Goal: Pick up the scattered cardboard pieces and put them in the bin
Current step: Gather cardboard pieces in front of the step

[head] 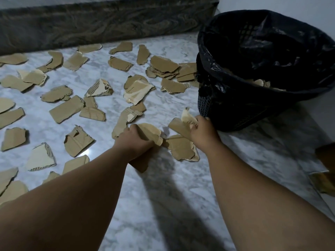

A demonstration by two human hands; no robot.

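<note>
The left hand (135, 140) grips a curved cardboard piece (151, 133). The right hand (203, 131) clutches several scraps (181, 126) beside the black-lined bin (253, 98). More pieces (66, 108) litter the marble floor (163, 187).

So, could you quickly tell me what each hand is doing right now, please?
Left hand: closed on torn brown cardboard pieces.
Right hand: closed on a torn brown cardboard scrap beside the black-lined mesh bin.

A white-and-grey marbled floor (163, 205) fills most of the view. A dark patterned mattress edge (101, 24) runs along its far side. A pale wall (272, 3) rises behind.
</note>
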